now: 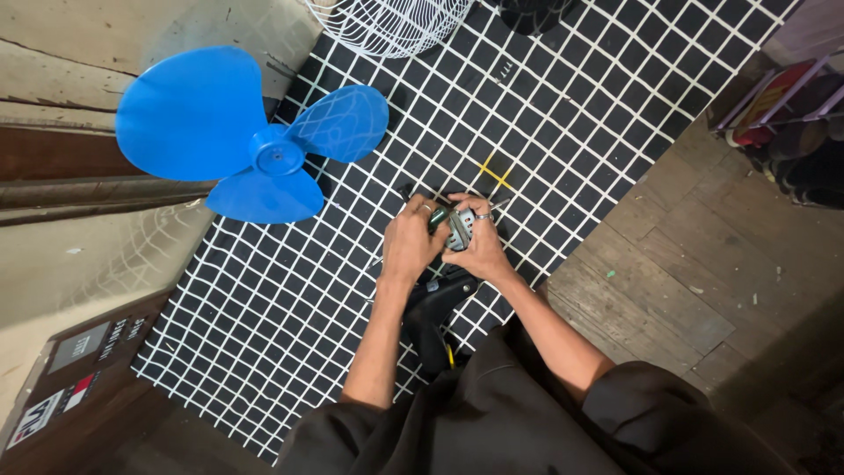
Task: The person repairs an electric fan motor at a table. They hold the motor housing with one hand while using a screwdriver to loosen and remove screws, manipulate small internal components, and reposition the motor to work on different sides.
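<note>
Here, both hands worked on a small fan motor (459, 227) over the black, white-gridded worktop (563, 114).

The left hand (410, 242) and right hand (479, 246) each had a closed grip on the motor — held just above a black stand (435, 308). A blue fan blade (255, 141) lay well apart, a white wire guard (387, 26) beyond.

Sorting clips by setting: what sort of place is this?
Probably a home or small repair spot, worked at floor level: a blue fan blade and white fan grille lie on a checked mat over worn planks, while both hands hold a small motor.
</note>
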